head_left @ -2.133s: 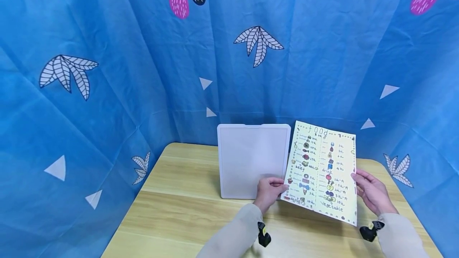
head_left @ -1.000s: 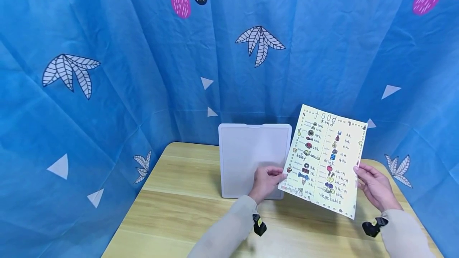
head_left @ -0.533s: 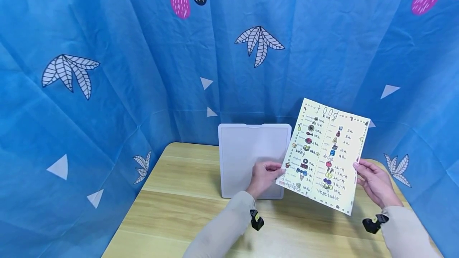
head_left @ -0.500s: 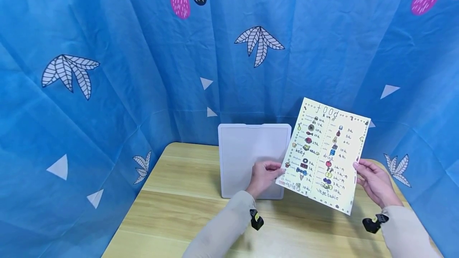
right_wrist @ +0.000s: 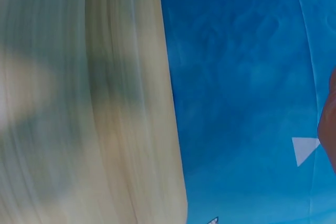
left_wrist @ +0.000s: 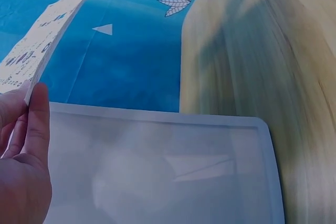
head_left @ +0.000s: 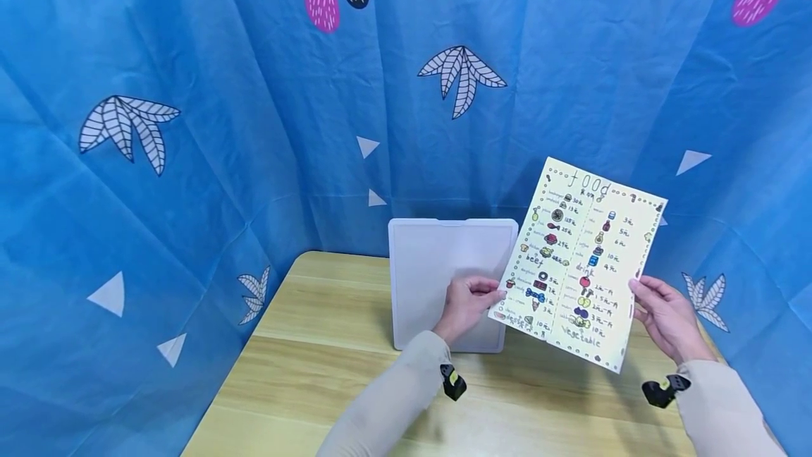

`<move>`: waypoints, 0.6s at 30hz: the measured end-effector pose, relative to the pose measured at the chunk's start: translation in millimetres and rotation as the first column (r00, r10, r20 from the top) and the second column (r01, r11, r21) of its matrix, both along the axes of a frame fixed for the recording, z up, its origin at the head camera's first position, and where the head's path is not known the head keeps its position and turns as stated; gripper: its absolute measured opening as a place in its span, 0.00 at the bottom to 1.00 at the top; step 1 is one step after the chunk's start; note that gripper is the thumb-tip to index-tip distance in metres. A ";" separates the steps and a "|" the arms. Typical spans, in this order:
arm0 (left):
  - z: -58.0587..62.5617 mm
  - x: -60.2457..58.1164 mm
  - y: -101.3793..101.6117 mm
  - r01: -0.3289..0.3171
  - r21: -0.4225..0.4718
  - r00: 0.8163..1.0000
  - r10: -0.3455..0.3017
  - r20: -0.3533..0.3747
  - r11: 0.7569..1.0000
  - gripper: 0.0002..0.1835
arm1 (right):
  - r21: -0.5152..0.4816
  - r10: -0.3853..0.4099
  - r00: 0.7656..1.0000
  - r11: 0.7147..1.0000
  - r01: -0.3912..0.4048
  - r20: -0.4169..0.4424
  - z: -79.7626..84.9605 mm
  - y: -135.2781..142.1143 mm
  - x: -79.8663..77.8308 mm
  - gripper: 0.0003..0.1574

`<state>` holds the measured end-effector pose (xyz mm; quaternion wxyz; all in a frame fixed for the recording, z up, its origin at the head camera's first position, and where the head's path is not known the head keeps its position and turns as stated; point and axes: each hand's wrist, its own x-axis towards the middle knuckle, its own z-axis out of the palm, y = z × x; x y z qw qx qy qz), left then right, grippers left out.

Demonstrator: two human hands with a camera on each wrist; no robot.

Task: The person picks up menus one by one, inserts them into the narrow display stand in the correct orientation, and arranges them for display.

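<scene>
A sheet of paper (head_left: 577,266) headed "food", with small coloured drawings and handwritten prices, is held up tilted above the table. My left hand (head_left: 468,305) pinches its lower left edge between thumb and fingers; the left wrist view shows this hand (left_wrist: 26,135) gripping the sheet (left_wrist: 44,32) seen nearly edge-on. On the right edge, my right hand (head_left: 667,317) pinches the paper, thumb in front. Behind the left hand a white flat board (head_left: 438,259) with a raised rim stands at the back of the table. Only a sliver of the right hand (right_wrist: 328,124) enters the right wrist view.
The light wooden table (head_left: 304,365) runs back to a blue patterned curtain (head_left: 355,90) that surrounds it at the back and both sides. The table's right edge shows beside the curtain (right_wrist: 236,77) in the right wrist view.
Both hands have raised the sheet, shifted it a little to the right and tilted it more clockwise. The white board has stayed where it was.
</scene>
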<state>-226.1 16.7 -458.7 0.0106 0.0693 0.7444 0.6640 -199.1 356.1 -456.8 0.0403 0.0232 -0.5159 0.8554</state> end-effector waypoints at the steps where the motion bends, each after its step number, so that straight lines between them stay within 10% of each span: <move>1: 0.2 0.0 -0.3 0.000 -0.004 1.000 0.000 -0.003 1.000 0.08 | 0.006 -0.003 1.000 1.000 0.003 0.004 1.0 -0.6 0.2 0.09; 18: 11.4 -2.2 -4.0 0.011 -0.020 0.999 -0.012 -0.032 1.000 0.08 | -0.033 0.018 1.000 0.999 -0.018 -0.010 12.2 -1.3 -3.7 0.11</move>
